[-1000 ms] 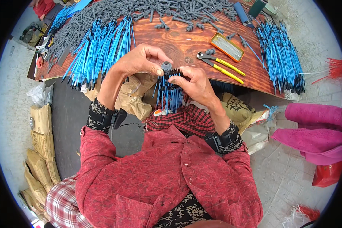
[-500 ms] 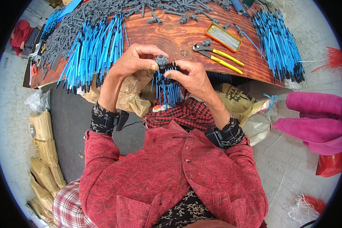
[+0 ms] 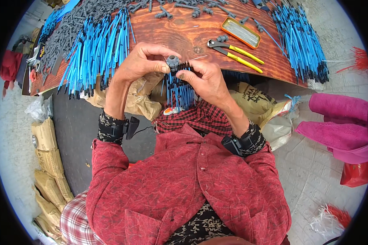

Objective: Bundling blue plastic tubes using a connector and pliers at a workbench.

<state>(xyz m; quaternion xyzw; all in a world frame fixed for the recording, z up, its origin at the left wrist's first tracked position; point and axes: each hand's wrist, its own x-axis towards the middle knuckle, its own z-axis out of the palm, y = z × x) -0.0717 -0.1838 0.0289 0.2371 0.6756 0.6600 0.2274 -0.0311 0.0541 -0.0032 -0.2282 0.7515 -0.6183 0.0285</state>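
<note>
Near the table's front edge, my two hands meet at chest height. My left hand [image 3: 140,64] pinches a grey plastic fitting [image 3: 173,62] between thumb and fingers; a round opening shows on its top. My right hand [image 3: 206,81] grips a cluster of blue sticks with black ends [image 3: 180,92], hanging down below the fingers. The black ends [image 3: 184,65] stand in a row against the fitting's right side. A thin pale pin [image 3: 198,58] sticks out above the right fingers; how it is held is hidden.
On the wooden table [image 3: 167,34] lie yellow-handled pliers [image 3: 238,57], an orange-rimmed tin of thin pins [image 3: 242,32] and heaped grey fittings [image 3: 65,43]. Bundles of blue sticks lie left [image 3: 100,53] and right [image 3: 300,45]. Paper sacks [image 3: 47,151] line the left floor; pink cloth [image 3: 335,126] hangs at right.
The grey fitting has tilted slightly, so its round opening shows more on top. Both hands keep their grip close together. The whole view has shifted a little.
</note>
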